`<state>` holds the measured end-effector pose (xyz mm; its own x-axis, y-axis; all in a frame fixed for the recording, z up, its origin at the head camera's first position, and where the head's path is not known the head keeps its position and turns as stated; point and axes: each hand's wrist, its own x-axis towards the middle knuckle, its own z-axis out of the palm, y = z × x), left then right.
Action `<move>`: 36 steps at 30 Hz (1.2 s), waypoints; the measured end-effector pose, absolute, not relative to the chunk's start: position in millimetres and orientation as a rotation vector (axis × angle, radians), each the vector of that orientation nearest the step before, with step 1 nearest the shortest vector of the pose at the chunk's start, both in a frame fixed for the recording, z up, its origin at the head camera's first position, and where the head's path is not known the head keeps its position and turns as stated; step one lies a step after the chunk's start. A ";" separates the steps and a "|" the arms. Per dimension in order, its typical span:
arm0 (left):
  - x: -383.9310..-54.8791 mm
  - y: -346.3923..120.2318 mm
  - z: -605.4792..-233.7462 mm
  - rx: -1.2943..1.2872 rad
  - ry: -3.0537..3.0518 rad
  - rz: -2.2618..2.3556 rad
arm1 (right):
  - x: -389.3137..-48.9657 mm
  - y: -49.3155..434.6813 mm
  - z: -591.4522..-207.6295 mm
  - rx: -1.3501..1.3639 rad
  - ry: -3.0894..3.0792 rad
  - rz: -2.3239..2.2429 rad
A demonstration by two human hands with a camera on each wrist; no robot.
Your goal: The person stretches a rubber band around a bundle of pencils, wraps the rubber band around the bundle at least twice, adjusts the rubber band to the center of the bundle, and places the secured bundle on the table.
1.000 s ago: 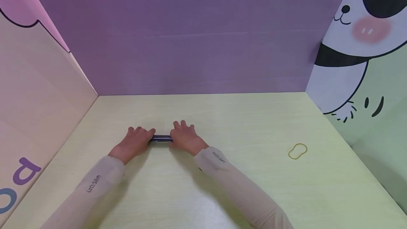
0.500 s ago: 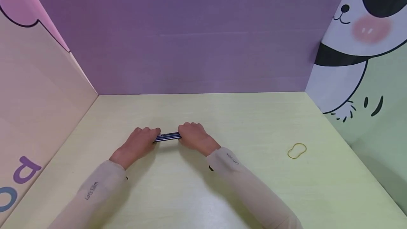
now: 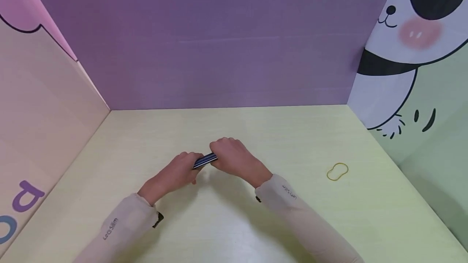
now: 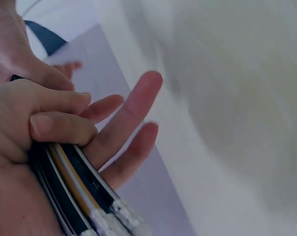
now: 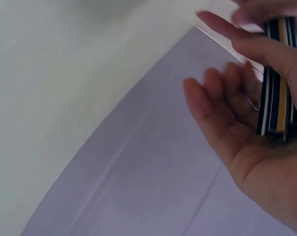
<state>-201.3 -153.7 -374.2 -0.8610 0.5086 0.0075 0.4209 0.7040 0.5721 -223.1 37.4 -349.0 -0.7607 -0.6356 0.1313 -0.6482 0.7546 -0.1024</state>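
Between my two hands is a bundle of pencils (image 3: 205, 160), dark with pale stripes and one yellow-orange stripe, tilted so its right end is higher in the head view. My left hand (image 3: 179, 173) grips one end; in the left wrist view its thumb crosses the pencils (image 4: 72, 182) while other fingers stick out loosely. Silvery-white tips show on that end. My right hand (image 3: 237, 157) holds the other end, and in the right wrist view the pencils (image 5: 276, 103) run between thumb and palm with fingers half curled. The bundle's middle is partly hidden by the hands.
A yellow rubber band (image 3: 337, 171) lies on the pale wooden table (image 3: 278, 133) at the right. A purple wall (image 3: 226, 52) closes off the back, with printed panels on the left and right sides.
Both hands have moved right with the pencils and come closer together. The bundle has gone from level to tilted, its right end higher. The rubber band stays on the table.
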 end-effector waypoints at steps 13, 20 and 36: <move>-171.6 -130.9 -369.4 0.558 1.917 1.561 | -203.6 99.2 -317.0 1.226 -2.662 1.410; -162.2 -112.5 -372.7 0.585 1.673 1.548 | -193.8 101.4 -319.0 1.239 -2.562 1.527; -170.2 -94.6 -385.2 0.607 1.551 1.508 | -194.7 91.5 -337.5 1.233 -2.590 1.490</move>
